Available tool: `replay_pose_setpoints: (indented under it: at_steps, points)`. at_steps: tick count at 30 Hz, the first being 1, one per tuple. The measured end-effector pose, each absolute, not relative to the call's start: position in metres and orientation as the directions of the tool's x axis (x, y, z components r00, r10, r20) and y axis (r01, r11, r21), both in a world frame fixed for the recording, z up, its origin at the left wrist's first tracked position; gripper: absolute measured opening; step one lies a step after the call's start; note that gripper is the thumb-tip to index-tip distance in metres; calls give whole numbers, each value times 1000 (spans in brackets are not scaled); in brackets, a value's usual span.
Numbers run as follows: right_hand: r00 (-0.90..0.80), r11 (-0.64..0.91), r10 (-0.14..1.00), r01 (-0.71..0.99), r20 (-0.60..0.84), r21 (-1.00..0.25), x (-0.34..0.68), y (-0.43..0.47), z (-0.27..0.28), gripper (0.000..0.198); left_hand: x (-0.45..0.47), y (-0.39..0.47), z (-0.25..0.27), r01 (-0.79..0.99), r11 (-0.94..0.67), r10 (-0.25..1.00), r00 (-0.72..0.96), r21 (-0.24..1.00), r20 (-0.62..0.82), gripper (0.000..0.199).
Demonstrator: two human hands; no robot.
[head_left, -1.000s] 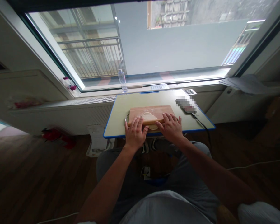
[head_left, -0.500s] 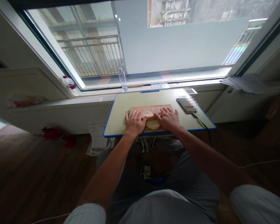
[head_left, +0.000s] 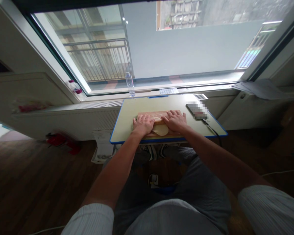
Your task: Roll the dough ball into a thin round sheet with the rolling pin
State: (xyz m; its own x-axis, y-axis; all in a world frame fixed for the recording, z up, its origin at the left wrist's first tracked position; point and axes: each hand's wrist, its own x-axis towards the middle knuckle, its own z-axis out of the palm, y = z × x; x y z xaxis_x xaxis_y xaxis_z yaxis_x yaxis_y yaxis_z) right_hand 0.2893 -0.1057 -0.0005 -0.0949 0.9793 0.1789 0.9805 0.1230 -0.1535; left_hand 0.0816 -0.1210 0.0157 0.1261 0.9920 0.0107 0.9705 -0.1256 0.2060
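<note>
A wooden rolling pin lies crosswise over a flat, pale round of dough on a wooden board. My left hand rests on the left part of the pin, palm down, its fingers stretched forward past it. Over the right part lies my right hand, also flat with fingers spread. Both thumbs point inward along the pin. Dough shows on the near side of the pin, and a smaller part on the far side. The pin's ends are hidden beneath my hands.
The board sits on a small blue-edged table. A blurred-out device with a black cable lies at the right. Behind, a clear bottle stands by the window. A fire extinguisher is on the floor at left.
Both hands have moved slightly forward with the rolling pin, away from me. More dough shows on the near side and less on the far side. The view has shifted a little.
</note>
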Motion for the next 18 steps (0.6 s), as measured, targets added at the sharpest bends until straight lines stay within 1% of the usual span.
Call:
replay_pose_setpoints:
  at_steps: [3, 6, 15, 18]
  points:
    - [-95, 117, 983, 983, 155, -144, 289, -100, 1, 72, 81, -113, 17, 973, -109, 993, 118, 203, -32, 68]
    - [-98, 118, 985, 982, 139, -145, 289, -95, 1, 70, 80, -105, 17, 973, -115, 991, 126, 198, -41, 69]
    - [-104, 119, 988, 984, 113, -134, 290, -76, 0, 68, 78, -89, 13, 975, -135, 991, 136, 178, 6, 70]
    - [-119, 131, 988, 982, 96, -134, 290, -70, 1, 65, 78, -83, 13, 975, -139, 990, 141, 173, 2, 71]
